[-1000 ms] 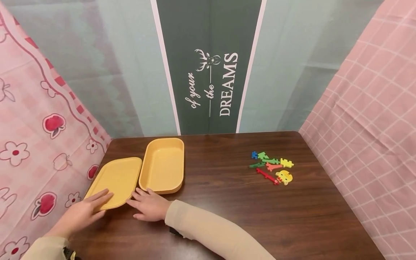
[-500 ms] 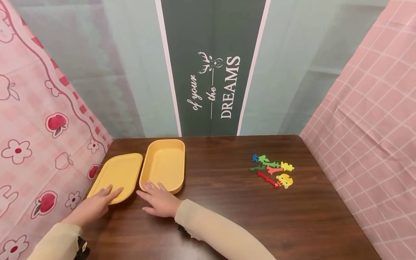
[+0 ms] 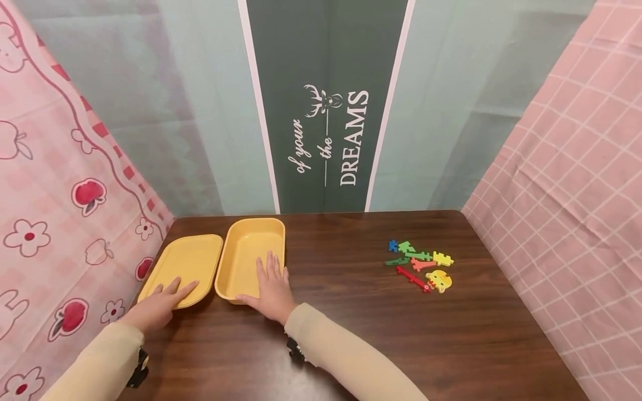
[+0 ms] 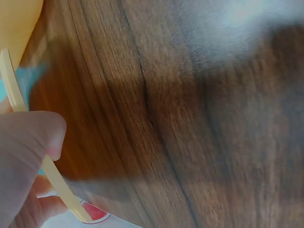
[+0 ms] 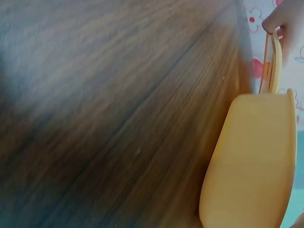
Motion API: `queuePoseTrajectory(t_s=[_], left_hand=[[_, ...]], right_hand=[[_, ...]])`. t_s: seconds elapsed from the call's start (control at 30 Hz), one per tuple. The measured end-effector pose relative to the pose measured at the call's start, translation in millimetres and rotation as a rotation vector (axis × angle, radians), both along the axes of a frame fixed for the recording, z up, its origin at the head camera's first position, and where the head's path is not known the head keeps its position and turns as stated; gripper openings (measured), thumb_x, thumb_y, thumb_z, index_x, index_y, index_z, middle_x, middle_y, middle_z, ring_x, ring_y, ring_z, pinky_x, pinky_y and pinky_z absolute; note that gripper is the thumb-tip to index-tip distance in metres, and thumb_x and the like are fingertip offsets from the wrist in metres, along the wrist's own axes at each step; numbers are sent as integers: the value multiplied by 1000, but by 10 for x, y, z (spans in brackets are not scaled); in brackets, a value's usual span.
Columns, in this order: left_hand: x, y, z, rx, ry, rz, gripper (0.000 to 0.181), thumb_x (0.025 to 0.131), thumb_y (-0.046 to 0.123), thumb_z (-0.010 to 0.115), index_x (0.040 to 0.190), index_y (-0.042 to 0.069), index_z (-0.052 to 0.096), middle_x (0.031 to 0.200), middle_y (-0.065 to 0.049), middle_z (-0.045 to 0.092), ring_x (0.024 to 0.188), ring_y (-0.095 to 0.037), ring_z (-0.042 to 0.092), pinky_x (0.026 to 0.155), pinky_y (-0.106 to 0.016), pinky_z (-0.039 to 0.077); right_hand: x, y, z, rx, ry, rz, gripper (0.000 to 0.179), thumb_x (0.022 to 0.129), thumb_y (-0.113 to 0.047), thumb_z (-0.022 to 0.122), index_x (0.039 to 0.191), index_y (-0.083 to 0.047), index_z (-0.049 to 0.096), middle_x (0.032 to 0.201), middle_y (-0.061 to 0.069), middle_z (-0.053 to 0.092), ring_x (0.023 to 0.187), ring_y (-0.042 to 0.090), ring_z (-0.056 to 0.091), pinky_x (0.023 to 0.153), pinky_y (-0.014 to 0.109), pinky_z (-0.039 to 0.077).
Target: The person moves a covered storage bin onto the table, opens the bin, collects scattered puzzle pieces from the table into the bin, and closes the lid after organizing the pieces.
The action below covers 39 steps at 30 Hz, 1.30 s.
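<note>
A flat yellow lid lies at the left of the table. My left hand pinches its near edge, fingers on top and thumb at the rim, as the left wrist view shows. Immediately right of the lid stands a deeper yellow box, with nothing in it that shows. My right hand lies over the box's near right corner, fingers straight and spread, thumb toward the near rim. In the right wrist view the box's outer wall fills the right side, and that hand is almost wholly out of frame.
Toward the right of the brown table lie several colourful jigsaw-edged pieces: a blue one, a red strip, a yellow block and a yellow animal head. Patterned cloths hang around the sides and back.
My right hand has moved right, from beside the box's near left corner to over its near right corner. The lid has shifted slightly away and to the right with my left hand.
</note>
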<state>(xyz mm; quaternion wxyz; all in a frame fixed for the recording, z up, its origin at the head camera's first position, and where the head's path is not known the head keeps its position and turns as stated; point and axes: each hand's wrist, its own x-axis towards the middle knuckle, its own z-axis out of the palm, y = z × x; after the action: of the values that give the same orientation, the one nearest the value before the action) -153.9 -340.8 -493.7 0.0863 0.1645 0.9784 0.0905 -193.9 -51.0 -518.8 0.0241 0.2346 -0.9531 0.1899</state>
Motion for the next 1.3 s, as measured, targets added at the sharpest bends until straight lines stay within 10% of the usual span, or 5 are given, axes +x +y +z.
queuePoseTrajectory(t_s=[0.63,1.3], left_hand=[[-307,79,-122,-33,-108,-10,80,74,-15,58,143,18,35,137,-40,28,110,-71,26,77,-68,39],[-330,129,-215,-70,-93,-37,65,82,-13,51,139,18,43,139,-30,36,111,-63,37,79,-70,36]], right_hand=[[-141,154,16,12,-158,-131,121,64,-77,60,148,-1,16,153,22,5,140,33,9,107,51,21],[-94,143,19,23,-114,-144,120,61,-79,61,147,-4,23,152,21,14,138,33,18,104,51,27]])
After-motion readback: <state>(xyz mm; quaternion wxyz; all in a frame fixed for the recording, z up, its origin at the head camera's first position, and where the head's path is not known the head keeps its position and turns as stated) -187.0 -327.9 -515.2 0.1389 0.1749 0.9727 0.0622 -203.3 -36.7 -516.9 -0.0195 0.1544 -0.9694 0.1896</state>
